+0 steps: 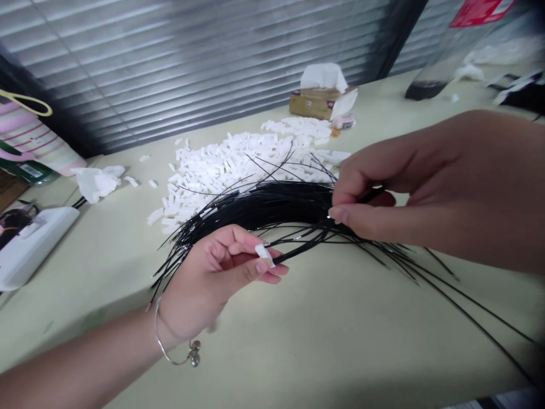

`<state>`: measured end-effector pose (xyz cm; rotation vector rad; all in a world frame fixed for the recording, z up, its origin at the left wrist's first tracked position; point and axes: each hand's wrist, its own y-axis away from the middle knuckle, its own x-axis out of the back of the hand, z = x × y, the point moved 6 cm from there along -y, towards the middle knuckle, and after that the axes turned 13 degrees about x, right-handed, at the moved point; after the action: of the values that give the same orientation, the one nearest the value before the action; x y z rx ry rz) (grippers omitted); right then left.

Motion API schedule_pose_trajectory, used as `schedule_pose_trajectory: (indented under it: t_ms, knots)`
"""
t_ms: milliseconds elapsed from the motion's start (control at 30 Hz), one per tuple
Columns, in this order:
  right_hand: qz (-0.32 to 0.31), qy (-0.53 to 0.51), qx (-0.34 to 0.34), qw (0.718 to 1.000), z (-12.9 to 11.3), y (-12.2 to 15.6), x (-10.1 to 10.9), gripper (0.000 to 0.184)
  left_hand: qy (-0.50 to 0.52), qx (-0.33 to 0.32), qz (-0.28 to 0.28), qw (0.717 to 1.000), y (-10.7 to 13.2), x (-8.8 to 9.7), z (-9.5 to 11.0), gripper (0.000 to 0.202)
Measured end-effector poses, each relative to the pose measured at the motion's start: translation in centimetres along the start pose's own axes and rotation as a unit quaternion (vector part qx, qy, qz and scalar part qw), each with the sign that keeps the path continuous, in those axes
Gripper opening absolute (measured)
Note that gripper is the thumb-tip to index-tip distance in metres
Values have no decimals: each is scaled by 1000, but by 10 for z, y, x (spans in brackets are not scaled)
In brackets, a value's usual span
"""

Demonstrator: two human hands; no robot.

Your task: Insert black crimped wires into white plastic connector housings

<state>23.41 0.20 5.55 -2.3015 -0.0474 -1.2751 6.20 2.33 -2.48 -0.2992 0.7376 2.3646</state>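
Observation:
Between the thumb and fingers of my left hand (pixel 232 258) is a small white plastic connector housing (pixel 265 255), with black wires (pixel 300 248) running out of its right side. My right hand (pixel 409 187) pinches a black wire close to its metal tip, just right of the housing. Its other fingers curl round a dark length of wire. Behind both hands, a thick curved bundle of black wires (pixel 272 204) lies across the table, loose ends fanning out on both sides. A large heap of white connector housings (pixel 230 162) is spread behind the bundle.
At the back stand a tissue pack (pixel 317 102) and a bottle with dark liquid (pixel 430 85). On the left are a striped cup (pixel 40 139), a crumpled tissue (pixel 99 183) and a white power strip (pixel 42 241). Blinds (pixel 191 57) hang behind the table (pixel 298 346).

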Motion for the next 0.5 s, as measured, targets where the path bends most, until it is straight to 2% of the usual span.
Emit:
schedule_pose_trajectory:
  t_ms: [167,333,500]
  knots:
    - [-33,2,-101,994,4,3,-2,13,-9,10,17,1000,0,1,-1,12]
    - [-36,-11,-59,998,0,0,-3,13,-4,5,8,1000,0,2,1,13]
    - [-23,14,-111,993,-1,7,1,14,-10,11,15,1000,-1,2,0,13]
